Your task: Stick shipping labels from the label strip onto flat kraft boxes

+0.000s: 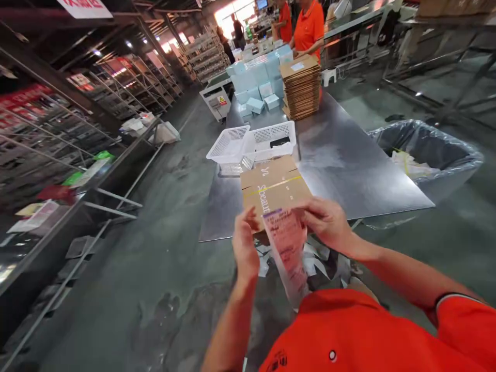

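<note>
A sealed brown cardboard box (pixel 276 187) with printed lettering and a strip of tape lies at the near edge of the metal table (pixel 349 165). Both my hands hold a pink printed label sheet (pixel 289 250) just in front of it. My left hand (pixel 245 247) pinches the sheet's left edge. My right hand (pixel 325 222) grips its top right corner, fingers closed. The sheet's lower end hangs down toward my orange shirt.
Two white plastic baskets (pixel 256 144) sit behind the box. Further back stand a stack of flat cardboard (pixel 301 87) and pale blue boxes (pixel 258 82). A bin lined with a plastic bag (pixel 426 150) is at the right. Paper scraps (pixel 313 258) litter the floor. Shelving (pixel 58 155) runs along the left. People in orange shirts (pixel 308 26) work at the far end.
</note>
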`<state>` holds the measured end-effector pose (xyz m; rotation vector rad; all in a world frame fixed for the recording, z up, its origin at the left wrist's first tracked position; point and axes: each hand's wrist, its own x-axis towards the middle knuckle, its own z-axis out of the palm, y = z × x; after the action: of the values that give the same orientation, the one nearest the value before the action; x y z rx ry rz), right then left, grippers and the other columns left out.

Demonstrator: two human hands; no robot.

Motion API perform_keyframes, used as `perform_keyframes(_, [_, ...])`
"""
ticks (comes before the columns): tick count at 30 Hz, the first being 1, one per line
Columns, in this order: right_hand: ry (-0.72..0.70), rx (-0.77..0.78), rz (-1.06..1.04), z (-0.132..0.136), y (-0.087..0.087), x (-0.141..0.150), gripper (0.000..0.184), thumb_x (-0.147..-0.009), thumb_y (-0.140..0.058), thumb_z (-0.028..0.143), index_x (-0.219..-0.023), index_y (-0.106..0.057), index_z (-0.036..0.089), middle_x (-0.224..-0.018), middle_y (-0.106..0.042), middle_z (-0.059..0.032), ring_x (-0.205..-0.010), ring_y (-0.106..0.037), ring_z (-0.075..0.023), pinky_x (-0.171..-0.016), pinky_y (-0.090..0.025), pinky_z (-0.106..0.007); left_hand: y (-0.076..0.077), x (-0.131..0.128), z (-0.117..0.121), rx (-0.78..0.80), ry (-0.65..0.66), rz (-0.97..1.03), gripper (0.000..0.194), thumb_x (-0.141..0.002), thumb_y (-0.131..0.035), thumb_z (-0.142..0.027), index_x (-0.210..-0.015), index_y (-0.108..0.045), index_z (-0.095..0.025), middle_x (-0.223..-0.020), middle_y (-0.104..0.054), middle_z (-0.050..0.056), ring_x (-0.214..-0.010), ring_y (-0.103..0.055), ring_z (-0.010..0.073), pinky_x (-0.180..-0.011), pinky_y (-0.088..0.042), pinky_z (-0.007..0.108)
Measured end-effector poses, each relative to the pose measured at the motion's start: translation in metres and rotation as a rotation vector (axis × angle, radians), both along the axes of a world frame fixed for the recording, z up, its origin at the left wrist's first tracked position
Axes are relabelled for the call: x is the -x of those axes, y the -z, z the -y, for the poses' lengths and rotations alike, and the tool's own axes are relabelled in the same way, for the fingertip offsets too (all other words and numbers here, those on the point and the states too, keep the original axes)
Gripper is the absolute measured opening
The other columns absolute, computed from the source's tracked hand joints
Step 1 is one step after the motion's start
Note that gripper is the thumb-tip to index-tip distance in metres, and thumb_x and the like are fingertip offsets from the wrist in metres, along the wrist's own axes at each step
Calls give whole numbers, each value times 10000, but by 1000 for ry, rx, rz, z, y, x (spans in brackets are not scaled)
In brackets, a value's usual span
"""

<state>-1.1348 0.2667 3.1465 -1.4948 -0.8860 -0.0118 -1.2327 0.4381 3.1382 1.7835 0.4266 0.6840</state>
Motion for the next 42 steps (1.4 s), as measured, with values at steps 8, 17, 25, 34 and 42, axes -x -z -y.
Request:
perform_keyframes(8, [-62,-42,143,-42,32,-26,230,-973,-459,270,-987,-675,191,-913,-657,-35,-823,-611,-116,-742,-489,-213,29,24,52,4,-309,-112,656,-843,-607,-399,-1429,-361,-238,-1247,-540,111,-1032,-584,187,-909,-479,291])
perform_keyframes(17, [-145,-104,171,-44,55,-74,199,-978,-440,232,-1002,-630,179,-891,-619,-39,-810,-584,-117,-737,-467,-218,21,-24,76,11,-464,-236,691,-817,-634,-401,-1423,-373,-195,-1002,-623,60,-953,-594,165,-905,-461,275])
perform_keyframes(25, [-226,-142,221,-59,66,-90,228,-989,-398,214,-992,-620,163,-896,-617,-58,-833,-571,-148,-747,-464,-270,18,-27,99,-44,-662,-274,719,-829,-620,-396,-1449,-282,-259,-1241,-476,103,-879,-589,121,-833,-492,266])
perform_keyframes(34, [-369,-197,244,-69,46,-74,223,-987,-383,208,-982,-599,158,-880,-604,-68,-812,-573,-151,-725,-478,-278,24,-26,100,77,-653,-107,633,-858,-596,-373,-1421,-357,-211,-1300,-534,116,-1177,-529,194,-1017,-417,303])
perform_keyframes(42, [-377,-233,197,-72,54,-66,206,-984,-404,202,-954,-604,160,-874,-612,-58,-818,-580,-139,-734,-485,-266,6,-29,83,230,-711,85,808,-731,-738,-297,-1418,-314,-342,-1421,-388,86,-1097,-565,170,-769,-507,215])
